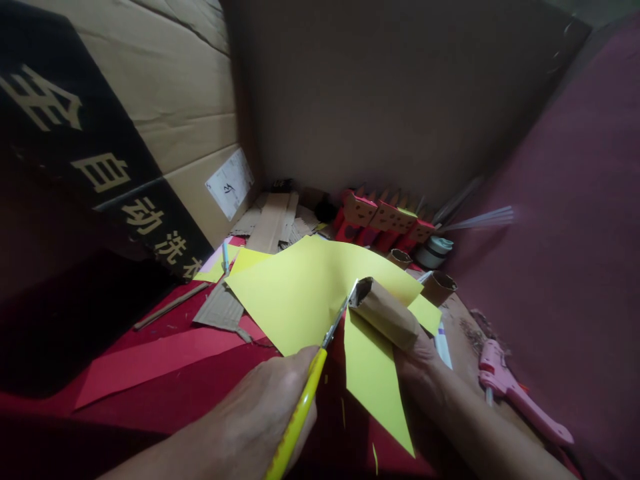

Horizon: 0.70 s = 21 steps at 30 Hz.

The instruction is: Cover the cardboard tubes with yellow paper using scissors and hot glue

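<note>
My left hand (277, 393) is closed around yellow-handled scissors (303, 407). Their blades point up and away, in a cut through a sheet of yellow paper (295, 287). One cut flap of that paper (373, 380) hangs toward me, right of the blades. My right hand (423, 363) grips a brown cardboard tube (387, 313) together with the paper, the tube lying against the sheet by the cut. Its fingers are mostly hidden behind the tube and paper. Thin yellow trimmings (376, 459) lie below on the red surface.
A red paper strip (160, 360) and cardboard scraps (220, 307) lie left. Behind stand red and cardboard figures (360, 210), more tubes (440, 287) and a tape roll (434, 252). A pink glue gun (520, 393) rests at right. A large carton (190, 133) rises at left.
</note>
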Each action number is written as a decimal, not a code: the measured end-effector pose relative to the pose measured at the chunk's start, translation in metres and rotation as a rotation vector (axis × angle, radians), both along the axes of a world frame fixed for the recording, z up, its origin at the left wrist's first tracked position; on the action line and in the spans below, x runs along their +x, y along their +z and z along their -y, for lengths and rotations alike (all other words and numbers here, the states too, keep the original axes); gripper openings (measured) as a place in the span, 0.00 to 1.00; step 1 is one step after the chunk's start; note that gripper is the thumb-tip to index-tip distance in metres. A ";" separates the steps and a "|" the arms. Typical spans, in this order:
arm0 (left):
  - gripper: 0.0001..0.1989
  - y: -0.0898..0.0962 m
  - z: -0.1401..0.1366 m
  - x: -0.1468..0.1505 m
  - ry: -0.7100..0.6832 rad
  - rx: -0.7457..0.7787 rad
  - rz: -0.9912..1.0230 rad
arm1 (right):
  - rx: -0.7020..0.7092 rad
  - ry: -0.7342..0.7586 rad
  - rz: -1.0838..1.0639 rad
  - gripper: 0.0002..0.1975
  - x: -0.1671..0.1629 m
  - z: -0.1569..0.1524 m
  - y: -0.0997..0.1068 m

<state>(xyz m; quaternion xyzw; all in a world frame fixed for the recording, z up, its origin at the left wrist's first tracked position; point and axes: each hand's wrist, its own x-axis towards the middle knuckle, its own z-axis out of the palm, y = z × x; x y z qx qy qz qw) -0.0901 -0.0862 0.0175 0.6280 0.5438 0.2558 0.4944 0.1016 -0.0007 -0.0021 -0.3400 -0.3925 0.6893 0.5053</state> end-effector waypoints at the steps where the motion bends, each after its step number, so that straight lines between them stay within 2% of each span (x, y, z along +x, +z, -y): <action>1: 0.08 -0.004 -0.001 0.001 0.025 -0.013 -0.010 | -0.009 0.002 -0.002 0.22 0.000 0.001 0.001; 4: 0.11 -0.015 -0.002 0.004 0.093 -0.054 -0.045 | -0.031 -0.002 -0.006 0.22 -0.001 0.001 0.002; 6: 0.12 -0.015 -0.004 0.005 0.090 -0.066 -0.078 | -0.041 -0.006 -0.010 0.21 -0.001 0.002 0.002; 11: 0.11 0.002 -0.004 0.001 -0.010 -0.060 -0.204 | -0.062 -0.008 -0.020 0.21 0.000 0.005 0.003; 14: 0.11 0.006 -0.004 0.000 -0.027 -0.055 -0.261 | -0.070 -0.010 -0.026 0.20 0.000 0.006 0.003; 21: 0.12 -0.008 -0.003 0.000 0.041 -0.062 -0.232 | -0.062 -0.019 -0.036 0.21 0.000 0.002 0.003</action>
